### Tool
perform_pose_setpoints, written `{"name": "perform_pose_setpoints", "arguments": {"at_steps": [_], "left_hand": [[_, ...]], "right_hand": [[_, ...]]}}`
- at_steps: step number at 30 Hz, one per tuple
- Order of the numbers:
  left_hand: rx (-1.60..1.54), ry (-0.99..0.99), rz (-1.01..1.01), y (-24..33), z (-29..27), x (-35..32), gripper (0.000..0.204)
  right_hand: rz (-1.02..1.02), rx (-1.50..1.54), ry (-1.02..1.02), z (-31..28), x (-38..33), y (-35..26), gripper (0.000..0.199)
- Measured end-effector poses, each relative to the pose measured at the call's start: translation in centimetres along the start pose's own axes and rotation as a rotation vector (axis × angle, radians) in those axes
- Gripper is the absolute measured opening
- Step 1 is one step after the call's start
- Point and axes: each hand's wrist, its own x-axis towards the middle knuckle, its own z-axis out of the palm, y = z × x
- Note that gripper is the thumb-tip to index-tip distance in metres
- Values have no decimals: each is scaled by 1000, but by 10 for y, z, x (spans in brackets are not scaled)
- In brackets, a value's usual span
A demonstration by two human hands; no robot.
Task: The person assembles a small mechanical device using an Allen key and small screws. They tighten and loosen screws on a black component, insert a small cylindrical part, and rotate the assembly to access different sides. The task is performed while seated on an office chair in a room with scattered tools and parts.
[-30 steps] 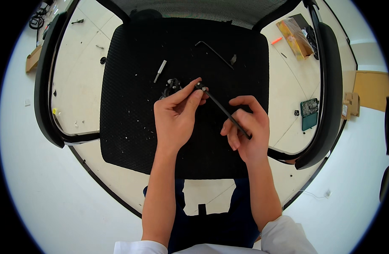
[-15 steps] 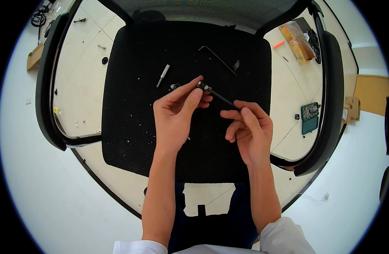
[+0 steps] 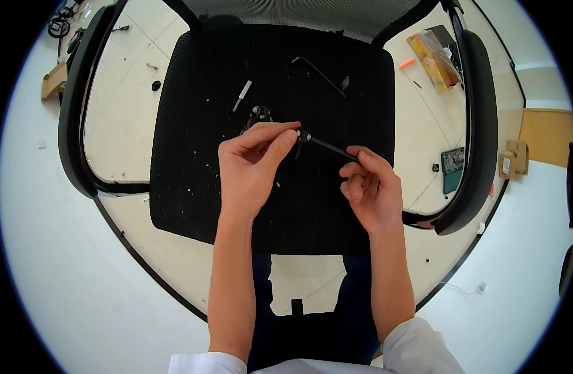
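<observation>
Over the black chair seat (image 3: 311, 212), my left hand (image 3: 249, 168) pinches a small dark fitting (image 3: 303, 135) with a pale spot between thumb and forefinger. A thin dark rod (image 3: 330, 148) reaches from this fitting to my right hand (image 3: 377, 187), whose thumb and fingertips grip its near end. Whether the rod sits inside the fitting or only touches it, I cannot tell. Just beyond my left hand lies a dark mechanical part (image 3: 260, 115) with light spots, partly hidden by the fingers. A small white-handled tool (image 3: 242, 95) rests farther back.
An L-shaped hex key (image 3: 321, 76) lies on the far seat beside a small greyish piece (image 3: 345, 81). Armrests (image 3: 81, 112) flank the seat. On the floor at right are a green case (image 3: 452, 169), a yellow package (image 3: 433, 59) and an orange stick (image 3: 407, 63). Pale crumbs dot the seat.
My left hand has moved slightly left and nearer, with the fitting turned in its fingers. The rod lies flatter. More of the dark part beyond my left hand shows. The whole view has shifted a little.
</observation>
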Motion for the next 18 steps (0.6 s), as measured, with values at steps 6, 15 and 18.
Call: {"name": "perform_pose_setpoints", "arguments": {"at_steps": [6,15,18], "left_hand": [[28,-30,7,0,-8,-1,16],[-112,-37,-166,-2,5,13,21],[-193,-7,-197,-3,9,19,21]], "right_hand": [[272,293,74,-3,4,-3,26],[47,88,246,15,13,1,43],[-95,-6,188,18,18,0,52]]}}
